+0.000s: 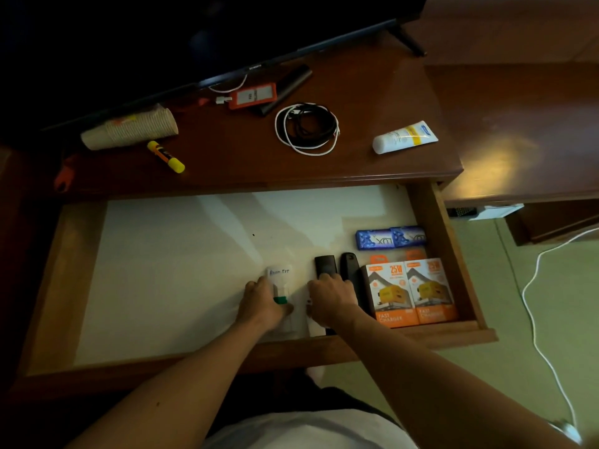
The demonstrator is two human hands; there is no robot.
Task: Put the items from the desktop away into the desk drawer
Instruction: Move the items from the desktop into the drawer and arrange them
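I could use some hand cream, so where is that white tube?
The white tube lies on the desktop, far right, near the front edge, right of the coiled cables.

Drawer (434,228) pulled open, white liner; 2 orange charger boxes (410,293), blue soap bars (390,238), 2 black remotes (337,270) at 3 o'clock. On desk (372,92) at 12: coiled cables (307,128), cream tube (405,137), yellow highlighter (166,156), paper cups (129,128), orange card holder (252,95).

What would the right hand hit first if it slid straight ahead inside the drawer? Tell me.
Probably nothing new: the right hand already rests on a black remote; past its tip the white drawer floor looks bare, though depth is unclear.
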